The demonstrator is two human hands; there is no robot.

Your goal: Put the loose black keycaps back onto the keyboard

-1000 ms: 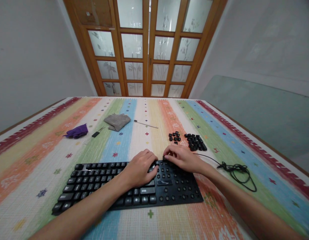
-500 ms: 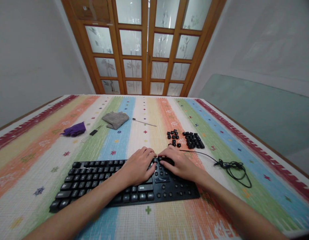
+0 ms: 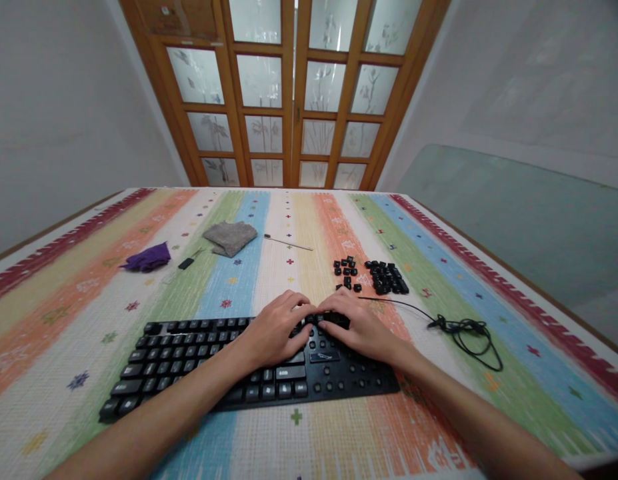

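Note:
A black keyboard [image 3: 203, 353] lies flat on the striped tablecloth. Its right-hand section has lost many keycaps, leaving bare switches [image 3: 333, 385]. My left hand [image 3: 279, 328] rests over the upper middle of the board, its index finger and thumb closing around a small black keycap at the top row. Close beside it, my right hand [image 3: 363, 328] has curled fingers on the board's top edge, with the thumb and index finger around a neighbouring keycap. The fingers partly hide both keycaps. Beyond the right hand lie loose black keycaps [image 3: 387, 277] in clusters.
A black cable [image 3: 471, 341] is coiled at the right. Farther back lie a thin brush [image 3: 289, 242], a grey cloth [image 3: 229, 237], a purple cloth [image 3: 147, 257] and a small black object with wire ends [image 3: 186, 264]. Wooden glazed doors [image 3: 291, 100] stand beyond the table.
My left index finger has stretched right, over the keycap near the right fingertips. My right hand has barely moved. The view has shifted slightly.

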